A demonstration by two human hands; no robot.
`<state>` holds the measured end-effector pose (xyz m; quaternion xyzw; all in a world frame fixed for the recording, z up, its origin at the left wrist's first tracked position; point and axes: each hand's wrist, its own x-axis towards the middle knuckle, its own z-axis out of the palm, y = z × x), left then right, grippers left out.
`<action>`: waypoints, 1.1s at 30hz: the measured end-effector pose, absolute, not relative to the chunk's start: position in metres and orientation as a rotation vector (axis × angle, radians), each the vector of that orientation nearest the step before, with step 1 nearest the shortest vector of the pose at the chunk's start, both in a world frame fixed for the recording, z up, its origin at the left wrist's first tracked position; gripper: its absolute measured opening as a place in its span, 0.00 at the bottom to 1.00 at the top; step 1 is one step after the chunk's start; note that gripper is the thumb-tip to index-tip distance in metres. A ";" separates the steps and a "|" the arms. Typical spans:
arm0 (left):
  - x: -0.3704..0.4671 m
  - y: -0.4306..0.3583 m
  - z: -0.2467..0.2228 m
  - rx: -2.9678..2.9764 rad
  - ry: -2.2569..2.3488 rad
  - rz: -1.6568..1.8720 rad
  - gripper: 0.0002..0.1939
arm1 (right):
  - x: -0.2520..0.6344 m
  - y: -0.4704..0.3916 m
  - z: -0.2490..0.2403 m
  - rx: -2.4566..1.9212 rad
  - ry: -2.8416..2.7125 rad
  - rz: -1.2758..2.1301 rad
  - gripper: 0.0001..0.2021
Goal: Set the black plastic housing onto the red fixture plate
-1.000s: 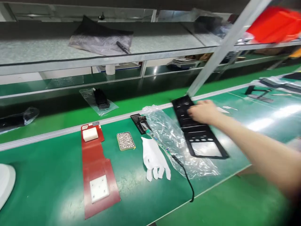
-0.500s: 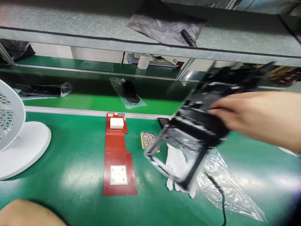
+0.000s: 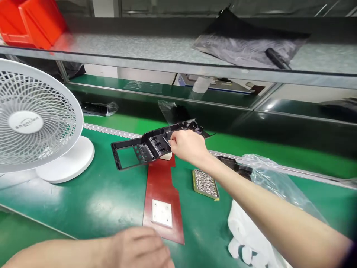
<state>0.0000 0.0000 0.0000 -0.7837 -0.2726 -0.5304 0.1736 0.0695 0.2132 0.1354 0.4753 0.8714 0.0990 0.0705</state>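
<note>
While the white fan (image 3: 36,123) stood idle at far left, the left hand (image 3: 139,247) hovered low by the near end of the red fixture plate (image 3: 163,197), fingers blurred, so grip unclear, probably loose and empty. Right hand (image 3: 187,146) pinched the black plastic frame (image 3: 150,145), held tilted above the plate's far end. Step looked like placement; next needs frame squared to plate. Screw tray (image 3: 205,183) just right.

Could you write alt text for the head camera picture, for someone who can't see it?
A person's right hand holds a long black plastic frame above a red jig plate on a green workbench; the left hand hovers low, near a white fan.
</note>
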 end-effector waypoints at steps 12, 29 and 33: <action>0.009 -0.010 0.008 -2.493 -1.066 -1.129 0.13 | 0.110 0.206 0.100 0.659 2.685 0.404 0.04; -0.051 0.058 -0.016 -2.372 -1.042 -1.189 0.13 | 0.120 0.227 0.022 0.757 2.868 0.458 0.08; -0.054 0.069 -0.033 -2.467 -1.163 -1.101 0.16 | 0.124 0.224 0.004 0.818 3.084 0.428 0.10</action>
